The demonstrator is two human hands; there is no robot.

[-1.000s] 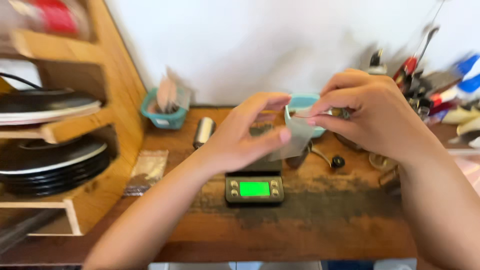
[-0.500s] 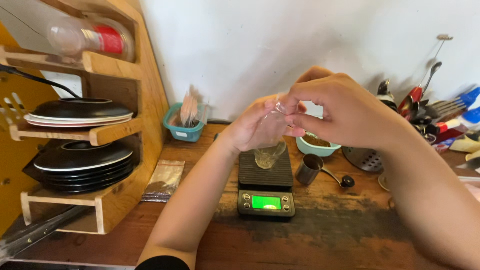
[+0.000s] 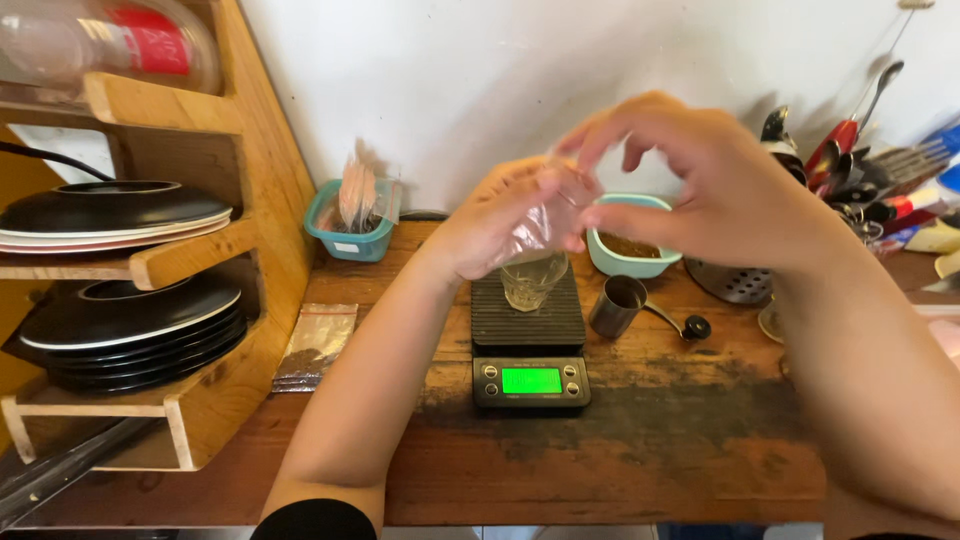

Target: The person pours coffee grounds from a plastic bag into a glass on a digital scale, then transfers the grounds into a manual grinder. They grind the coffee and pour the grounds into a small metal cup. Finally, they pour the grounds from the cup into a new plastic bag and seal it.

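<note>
My left hand (image 3: 490,225) and my right hand (image 3: 700,185) both grip a small clear plastic bag (image 3: 545,215), held above a small clear glass (image 3: 531,281). The glass stands on the ribbed platform of a black digital scale (image 3: 530,345) with a lit green display. Behind my right hand is a teal bowl (image 3: 630,250) holding brown material. A small metal measuring scoop (image 3: 620,303) lies just right of the scale.
A wooden rack (image 3: 215,250) at the left holds stacked black plates (image 3: 130,325). A sealed clear packet (image 3: 315,345) lies by its base. A teal container (image 3: 352,225) of packets stands at the wall. Utensils (image 3: 860,165) crowd the right, with a metal strainer (image 3: 735,282).
The view has shifted so the scale and glass sit nearer the centre. My hands stay together on the plastic bag, now held directly over the glass.
</note>
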